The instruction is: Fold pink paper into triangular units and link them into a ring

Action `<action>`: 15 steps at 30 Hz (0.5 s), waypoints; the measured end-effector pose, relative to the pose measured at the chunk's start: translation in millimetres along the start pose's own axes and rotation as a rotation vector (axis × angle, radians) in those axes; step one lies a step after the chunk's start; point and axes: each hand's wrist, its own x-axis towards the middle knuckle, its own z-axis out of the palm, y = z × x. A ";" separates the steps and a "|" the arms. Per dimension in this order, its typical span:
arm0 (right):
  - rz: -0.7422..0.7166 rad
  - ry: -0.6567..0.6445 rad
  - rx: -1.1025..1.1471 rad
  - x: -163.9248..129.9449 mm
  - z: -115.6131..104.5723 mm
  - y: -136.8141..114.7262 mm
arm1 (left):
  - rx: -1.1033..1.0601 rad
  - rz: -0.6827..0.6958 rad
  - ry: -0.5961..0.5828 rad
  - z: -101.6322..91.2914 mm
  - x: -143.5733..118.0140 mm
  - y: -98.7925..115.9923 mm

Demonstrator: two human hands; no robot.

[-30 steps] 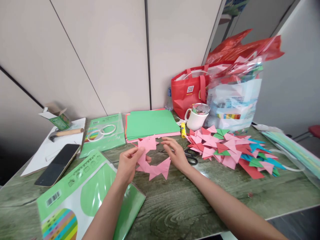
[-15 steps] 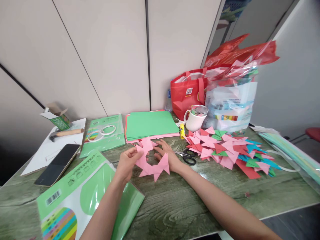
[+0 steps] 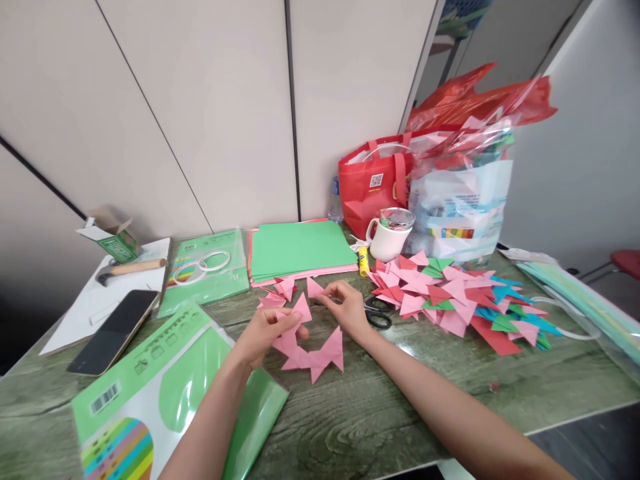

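- Pink paper chain point(image 3: 313, 350) of joined folded points, low on the green wood-grain table point(image 3: 380, 413), curving between both hands.
- Left hand point(image 3: 265, 331) closed on the chain's left end, thumb and fingers pinching a pink point.
- Right hand point(image 3: 347, 308) just beyond, fingertips pinching a single pink piece point(image 3: 314, 288), apart from the chain.
- Black scissors point(image 3: 377, 315) touching the right hand's far side.
- Loose pink pieces point(image 3: 280, 291) lying just behind the left hand.
- Heap of folded triangles point(image 3: 460, 300), pink, red, green, blue, off to the right.
- Green paper stack point(image 3: 300, 248) farther back, white mug point(image 3: 389, 237) beside it.
- Red bag point(image 3: 373, 183) against the wall.
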 end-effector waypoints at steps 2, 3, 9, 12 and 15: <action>0.057 0.039 0.087 1.4 -1.2 -0.2 | -0.031 -0.025 0.015 -0.1 0.6 0.4; 0.071 0.045 0.128 2.3 -1.6 0.1 | -0.060 -0.042 0.020 0.0 0.9 0.2; 0.087 0.066 0.320 4.3 -2.6 -2.8 | -0.177 0.051 0.163 2.4 1.5 0.8; 0.107 0.126 0.364 3.2 -5.0 -7.7 | -0.175 0.131 0.246 3.6 0.6 3.0; 0.084 0.190 0.355 3.7 -9.3 -15.1 | -0.149 0.147 0.263 3.8 0.0 4.6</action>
